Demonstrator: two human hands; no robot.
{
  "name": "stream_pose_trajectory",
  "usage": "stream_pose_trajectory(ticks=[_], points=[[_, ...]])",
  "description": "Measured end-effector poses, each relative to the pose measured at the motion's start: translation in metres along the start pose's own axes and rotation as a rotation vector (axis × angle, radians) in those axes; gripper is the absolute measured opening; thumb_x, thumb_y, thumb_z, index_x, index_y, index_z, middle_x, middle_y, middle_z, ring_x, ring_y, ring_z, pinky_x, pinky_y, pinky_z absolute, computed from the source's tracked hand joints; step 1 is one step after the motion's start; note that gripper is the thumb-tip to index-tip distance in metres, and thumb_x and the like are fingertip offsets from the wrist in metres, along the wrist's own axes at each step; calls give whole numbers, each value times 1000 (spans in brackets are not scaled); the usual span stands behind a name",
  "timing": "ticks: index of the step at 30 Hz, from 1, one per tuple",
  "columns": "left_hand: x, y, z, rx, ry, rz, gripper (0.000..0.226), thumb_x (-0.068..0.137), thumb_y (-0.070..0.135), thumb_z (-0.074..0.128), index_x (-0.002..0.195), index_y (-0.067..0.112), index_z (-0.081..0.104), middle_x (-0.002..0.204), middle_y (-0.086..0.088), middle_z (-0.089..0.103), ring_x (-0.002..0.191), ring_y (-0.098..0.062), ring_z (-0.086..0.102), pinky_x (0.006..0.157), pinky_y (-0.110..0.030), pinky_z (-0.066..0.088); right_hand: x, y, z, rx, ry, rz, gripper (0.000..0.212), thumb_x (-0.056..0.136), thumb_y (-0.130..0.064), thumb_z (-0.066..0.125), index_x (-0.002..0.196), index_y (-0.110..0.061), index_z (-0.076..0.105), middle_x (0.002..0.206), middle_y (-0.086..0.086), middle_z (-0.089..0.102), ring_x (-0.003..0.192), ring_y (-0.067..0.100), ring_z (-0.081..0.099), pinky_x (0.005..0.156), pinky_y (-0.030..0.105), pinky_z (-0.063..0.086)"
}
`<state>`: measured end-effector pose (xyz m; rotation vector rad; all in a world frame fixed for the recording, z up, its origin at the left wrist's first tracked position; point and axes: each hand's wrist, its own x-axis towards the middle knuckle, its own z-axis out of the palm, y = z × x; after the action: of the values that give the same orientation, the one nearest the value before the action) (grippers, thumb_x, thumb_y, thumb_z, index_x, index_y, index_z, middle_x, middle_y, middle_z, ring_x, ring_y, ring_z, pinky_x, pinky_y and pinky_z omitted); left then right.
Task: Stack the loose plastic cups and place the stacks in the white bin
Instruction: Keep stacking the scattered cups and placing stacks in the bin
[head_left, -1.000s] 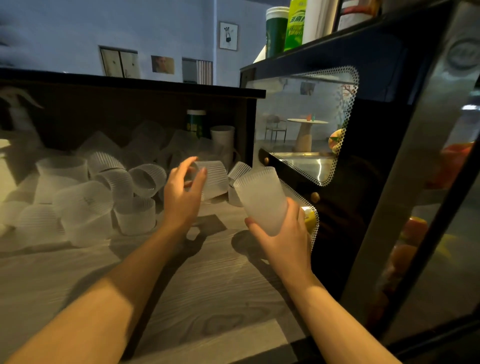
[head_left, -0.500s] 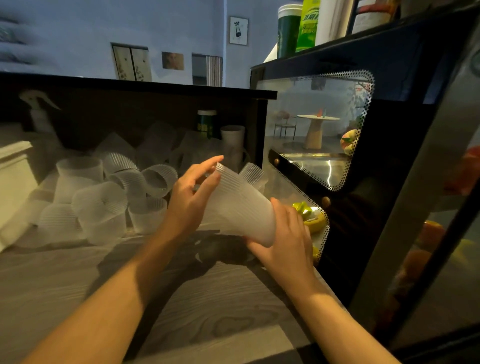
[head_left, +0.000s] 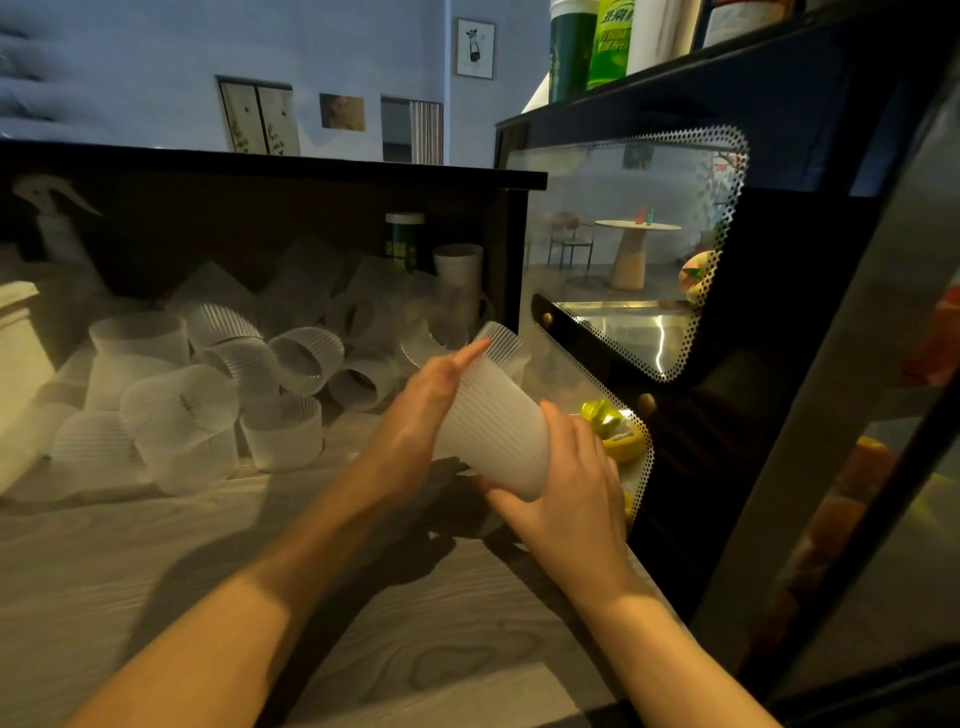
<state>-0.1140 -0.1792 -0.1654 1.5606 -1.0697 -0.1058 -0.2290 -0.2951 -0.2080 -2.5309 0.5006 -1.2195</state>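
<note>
A dim room with a pale blue wall and small framed pictures lies behind a grey wood-grain counter (head_left: 156, 561), which is backed by a dark raised ledge. From the head view, a heap of loose plastic cups (head_left: 218, 395), frosted and ribbed, lies on the left and middle of the counter, some upright, some on their sides, several touching one another. At the far left edge the corner of a white bin (head_left: 18, 343) shows, just beside the heap. A spray bottle (head_left: 57, 223) stands in the shadow behind it, and a green canister (head_left: 404, 247) and a pale tumbler (head_left: 460, 270) stand at the back near the ledge's end. In the middle, both hands hold a stack of cups (head_left: 493, 421) tilted, its wide ribbed end pointing up and away. The right hand (head_left: 566, 499) has its grip curled around the lower end, thumb over the top. The left hand (head_left: 426, 410) lies along the stack's left side with fingers nearly straight, pressed flat against it. To the right stands a black glass-fronted cabinet (head_left: 779, 312) with bottles on top.
</note>
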Motion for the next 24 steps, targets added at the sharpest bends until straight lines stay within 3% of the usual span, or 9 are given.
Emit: stream_pose_trajectory(ticks=[2,4,7,10,15,18,21,24], points=[[5,0,0,-57,15,-21,61,88,66,14,136,45,45,134,19,47,110,21,44,85,-9,32,0,2,-3,34,-4,19,82,66,-51,79,132,-23,41,118,-4,49,104,14,50,80,31,47],[13,-7,-7,-59,54,-19,57,92,63,18,134,40,48,128,19,54,112,10,53,87,-13,43,0,3,-6,124,-6,100,81,69,-56,77,133,-25,39,119,-8,46,104,9,47,76,23,42],[33,-23,-19,62,211,-56,45,95,56,42,129,31,56,119,10,62,109,-8,60,89,-30,52,1,3,-10,226,6,234,80,70,-65,71,131,-29,35,117,-12,41,102,5,47,69,14,40],[62,-33,-25,211,213,-48,33,96,41,56,124,26,60,109,7,65,99,-10,63,77,-26,55,1,2,-11,242,11,294,80,70,-65,71,130,-29,34,115,-13,39,101,4,46,70,15,42],[109,-39,-17,390,172,30,44,93,30,65,133,16,56,119,-2,63,102,-9,57,81,-18,46,5,-1,-14,237,15,390,78,71,-64,71,130,-27,36,114,-12,39,99,4,44,66,13,37],[132,-46,-12,463,102,28,55,92,31,66,141,14,48,132,-9,56,114,-18,55,92,-27,47,7,-2,-15,176,36,411,81,70,-66,68,132,-26,35,112,-13,39,98,6,43,73,22,38],[150,-52,-3,599,-26,-70,71,90,42,65,148,15,36,144,-12,46,128,-28,48,103,-41,46,9,-5,-15,121,31,442,79,71,-68,66,130,-26,34,109,-14,35,96,4,40,67,18,34],[160,-52,11,911,-64,-113,75,88,58,60,145,16,36,137,-10,52,123,-30,51,92,-41,46,12,-6,-13,82,45,461,80,70,-69,66,129,-26,35,106,-14,34,94,5,39,72,23,37]])
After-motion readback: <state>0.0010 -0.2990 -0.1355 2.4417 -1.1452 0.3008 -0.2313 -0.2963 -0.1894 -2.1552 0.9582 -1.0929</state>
